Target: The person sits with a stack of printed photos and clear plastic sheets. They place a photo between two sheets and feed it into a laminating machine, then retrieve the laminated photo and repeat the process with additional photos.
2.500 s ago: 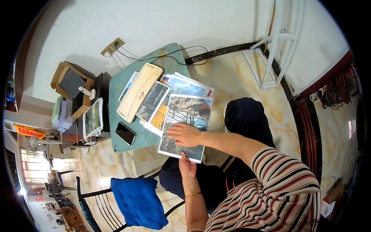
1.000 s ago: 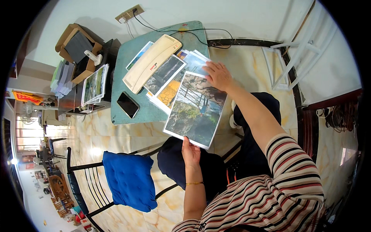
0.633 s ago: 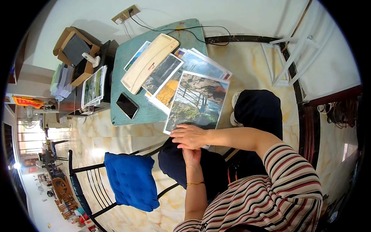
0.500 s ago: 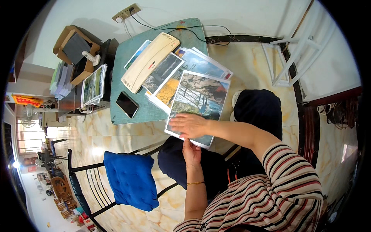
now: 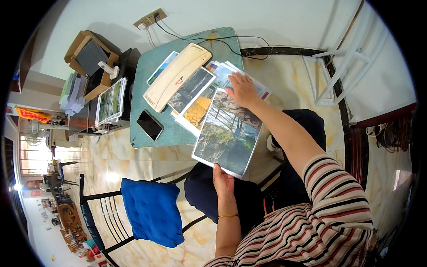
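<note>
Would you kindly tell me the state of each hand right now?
Left hand: closed, pinching the near edge of the picture sheet.
Right hand: open, over the sheet's far edge.

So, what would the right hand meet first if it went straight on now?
Passing over the pale-blue rectangular print, the right hand would probably meet the right end of the long cream plastic machine. Its height is unclear; it may touch the print.
</note>
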`<state>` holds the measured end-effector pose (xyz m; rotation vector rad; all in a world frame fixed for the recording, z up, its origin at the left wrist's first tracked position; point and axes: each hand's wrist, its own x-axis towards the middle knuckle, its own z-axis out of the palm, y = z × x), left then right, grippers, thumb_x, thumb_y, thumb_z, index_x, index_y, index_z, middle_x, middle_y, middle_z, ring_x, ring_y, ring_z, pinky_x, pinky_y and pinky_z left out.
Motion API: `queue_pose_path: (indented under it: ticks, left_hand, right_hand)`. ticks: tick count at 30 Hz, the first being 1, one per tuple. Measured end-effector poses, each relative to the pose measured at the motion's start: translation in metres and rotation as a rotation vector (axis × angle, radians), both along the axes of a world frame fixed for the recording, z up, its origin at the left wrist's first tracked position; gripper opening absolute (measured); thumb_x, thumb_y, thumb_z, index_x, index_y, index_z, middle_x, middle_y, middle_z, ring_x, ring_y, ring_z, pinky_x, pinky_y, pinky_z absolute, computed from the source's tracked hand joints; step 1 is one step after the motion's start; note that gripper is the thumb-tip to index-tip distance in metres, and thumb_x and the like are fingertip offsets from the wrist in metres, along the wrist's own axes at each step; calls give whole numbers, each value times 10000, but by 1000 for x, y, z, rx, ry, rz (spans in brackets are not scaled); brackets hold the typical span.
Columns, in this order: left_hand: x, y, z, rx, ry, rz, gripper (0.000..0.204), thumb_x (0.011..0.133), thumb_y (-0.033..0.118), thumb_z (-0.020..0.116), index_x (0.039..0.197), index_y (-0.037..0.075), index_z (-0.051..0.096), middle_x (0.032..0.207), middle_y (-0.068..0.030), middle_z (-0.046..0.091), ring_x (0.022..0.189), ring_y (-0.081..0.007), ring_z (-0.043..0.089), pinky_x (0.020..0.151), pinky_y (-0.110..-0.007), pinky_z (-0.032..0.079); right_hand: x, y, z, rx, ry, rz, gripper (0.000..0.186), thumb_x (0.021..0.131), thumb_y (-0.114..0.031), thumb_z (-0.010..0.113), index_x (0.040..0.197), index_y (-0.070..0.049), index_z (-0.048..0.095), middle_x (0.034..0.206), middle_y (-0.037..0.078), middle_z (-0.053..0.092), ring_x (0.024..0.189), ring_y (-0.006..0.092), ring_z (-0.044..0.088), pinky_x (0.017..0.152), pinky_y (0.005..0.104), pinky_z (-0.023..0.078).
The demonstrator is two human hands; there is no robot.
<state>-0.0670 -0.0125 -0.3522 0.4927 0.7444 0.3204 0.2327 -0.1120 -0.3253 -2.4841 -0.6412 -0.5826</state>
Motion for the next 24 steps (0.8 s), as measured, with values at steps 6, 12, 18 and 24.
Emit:
queue_pose_path:
  ticks: [6, 12, 18, 24]
  left_hand:
    - [0, -2, -8, -153, -124, -2, 367, 997, 264, 424, 1280, 32, 447, 1251, -107, 539, 1144, -249, 528, 997, -436, 426]
    - [1, -6, -4, 18, -139, -110, 346, 973, 154, 477, 1304, 54, 461, 1275, -113, 527, 1140, -230, 535, 978, -398, 444]
    - [-2, -11, 10, 64, -53, -23, 281, 954, 94, 495, 1229, 37, 507, 1175, -104, 587, 1063, -218, 579, 925, -378, 483]
    - [-4, -10, 13, 116, -49, -35, 218, 945, 54, 500, 1160, 62, 534, 1019, -42, 608, 865, -136, 592, 724, -273, 493]
  right_hand:
    - [-135, 27, 52, 144, 185, 711, 470, 823, -350, 634, 1188, -65, 556, 1305, 119, 500, 1269, 270, 414, 1078, 471, 280]
    - [-180, 6, -3, -2, 37, 828, 430, 834, -332, 622, 1188, -93, 579, 1330, 109, 493, 1275, 254, 413, 1106, 448, 254]
    - [-85, -42, -3, -2, -20, 517, 397, 806, -252, 642, 1158, -81, 575, 1307, 102, 499, 1233, 262, 454, 1044, 466, 320]
    - [-27, -114, -18, -68, -1, -268, 402, 793, -159, 584, 1186, -82, 543, 1270, 92, 522, 1234, 266, 449, 1049, 450, 305]
